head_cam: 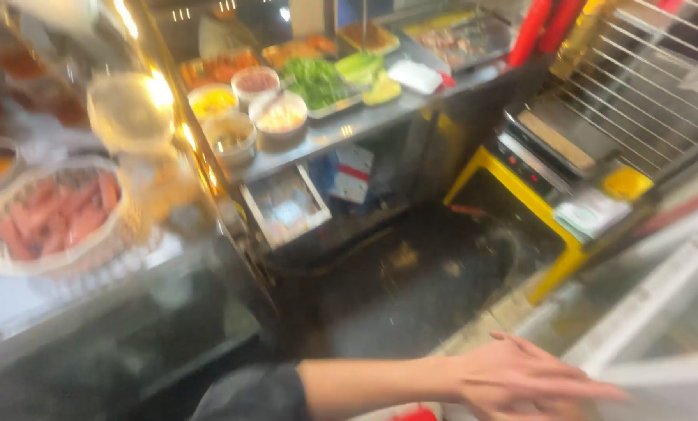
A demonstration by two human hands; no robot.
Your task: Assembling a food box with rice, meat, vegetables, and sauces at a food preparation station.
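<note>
One hand [520, 378], reaching from the lower left across the bottom, is spread flat with fingers extended, holding nothing, above a pale counter edge [637, 312]. Far left sits a basket of sausages [49, 218]; everything is motion-blurred.

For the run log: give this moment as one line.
hand: open, fingers spread, holding nothing | nearest: pale counter edge | other hand: not in view | left: basket of sausages

Hand [520, 378] open, reaching right over dark floor [395, 288]; view blurred, possibly left.
</note>
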